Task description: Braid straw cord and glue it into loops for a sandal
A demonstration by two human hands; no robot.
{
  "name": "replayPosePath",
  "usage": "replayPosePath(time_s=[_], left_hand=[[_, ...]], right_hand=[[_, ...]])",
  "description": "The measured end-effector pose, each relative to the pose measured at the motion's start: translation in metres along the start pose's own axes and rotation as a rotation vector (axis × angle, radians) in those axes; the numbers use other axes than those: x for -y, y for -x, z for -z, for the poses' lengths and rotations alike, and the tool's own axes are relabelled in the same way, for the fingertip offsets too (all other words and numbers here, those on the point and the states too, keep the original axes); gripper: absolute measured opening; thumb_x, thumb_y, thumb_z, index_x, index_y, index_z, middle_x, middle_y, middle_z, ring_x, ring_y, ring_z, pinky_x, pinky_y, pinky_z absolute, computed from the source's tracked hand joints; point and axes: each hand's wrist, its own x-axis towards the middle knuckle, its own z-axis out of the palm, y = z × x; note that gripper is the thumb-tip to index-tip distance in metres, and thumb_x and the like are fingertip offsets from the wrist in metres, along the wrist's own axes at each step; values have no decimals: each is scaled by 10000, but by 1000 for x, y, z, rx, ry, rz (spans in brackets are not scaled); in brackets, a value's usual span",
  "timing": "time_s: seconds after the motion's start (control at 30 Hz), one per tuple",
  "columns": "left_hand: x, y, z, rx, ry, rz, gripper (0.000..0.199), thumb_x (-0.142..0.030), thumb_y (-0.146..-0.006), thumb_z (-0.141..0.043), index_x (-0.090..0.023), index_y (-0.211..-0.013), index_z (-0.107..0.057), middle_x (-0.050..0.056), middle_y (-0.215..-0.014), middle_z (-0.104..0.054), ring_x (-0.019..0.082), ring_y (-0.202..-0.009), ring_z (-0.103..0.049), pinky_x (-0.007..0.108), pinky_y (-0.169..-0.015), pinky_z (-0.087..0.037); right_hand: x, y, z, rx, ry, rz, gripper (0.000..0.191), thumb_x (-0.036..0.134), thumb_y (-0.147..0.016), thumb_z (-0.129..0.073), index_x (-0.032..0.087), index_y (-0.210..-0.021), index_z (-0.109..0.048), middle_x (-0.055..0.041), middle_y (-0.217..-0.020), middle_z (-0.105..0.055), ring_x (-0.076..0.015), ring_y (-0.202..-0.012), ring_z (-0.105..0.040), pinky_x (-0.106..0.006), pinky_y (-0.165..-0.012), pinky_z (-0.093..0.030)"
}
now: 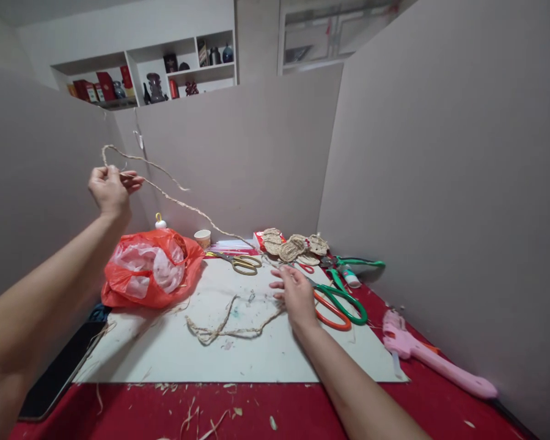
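Red cloth (247,412) covers the near part of the work surface, strewn with pale fibre scraps, and a white board (165,360) lies on it. At the left edge is a dark tablet (57,373); at the right, a pink glue gun (440,360). Part of a braided cord (242,333) lies loosely bent on the board, running up to the right hand (297,296), whose fingers are slightly spread near the board; whether they grip the cord, I cannot tell. Beside that hand are scissors with one green and one orange handle (339,305). The left hand (112,189) is raised above a red plastic bag (153,269), fingers closed on the cord, which loops over it and slants down toward the right hand. Farther back on the board lie gold-handled scissors (244,264). Beyond them stand a paper cup (202,238) and a heap of coiled fibre pieces (293,246), with green-handled pliers (355,261) and a small bottle (349,276) to the right. Grey partitions (238,165) rise behind, and past them wall shelves (151,67) hold boxes and vases.
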Motion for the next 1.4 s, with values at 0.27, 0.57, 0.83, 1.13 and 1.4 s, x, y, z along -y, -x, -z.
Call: replayPosePath(time_s=[0.27,0.57,0.83,1.13,1.4], left_hand=[[22,-1,8,116,-81,-6,108,-201,-962,-326,-188,-864,-370,-95,-575,-597,38,-485,-590,187,-536,-432],[58,61,-54,717,-335,-98,70,-202,-862,-459,-181,-916,-498,59,-842,-683,121,-693,-669,247,-653,-519],[43,160,-48,1274,-561,-116,444,-279,-784,-607,-185,-1214,-555,101,-1134,-666,203,-913,-663,284,-809,-483],[41,213,-11,1621,-771,-278,231,-287,-846,-507,-122,-886,-663,144,-828,-692,266,-792,-651,349,-684,-472],[10,194,76,1321,-646,-81,501,-359,-919,-432,-206,-1388,-349,143,-1416,-425,228,-1160,-535,363,-920,-473]], right_hand=[[9,-5,7,95,42,-65,288,399,-683,-661,162,-823,-581,-11,-614,-652,-87,-431,-544,-150,-337,-381],[6,28,-9,611,190,-253,408,513,-785,-556,147,-951,-626,18,-429,-589,-77,-278,-444,-147,-291,-288],[6,34,-7,788,363,-249,351,460,-808,-529,143,-878,-665,67,-317,-483,-51,-220,-294,-137,-270,-165],[10,34,-6,727,404,-210,186,351,-716,-620,166,-701,-625,61,-318,-491,-72,-234,-347,-166,-291,-212],[20,16,6,285,233,-189,239,389,-743,-602,158,-679,-598,66,-358,-468,-50,-267,-334,-167,-299,-213]])
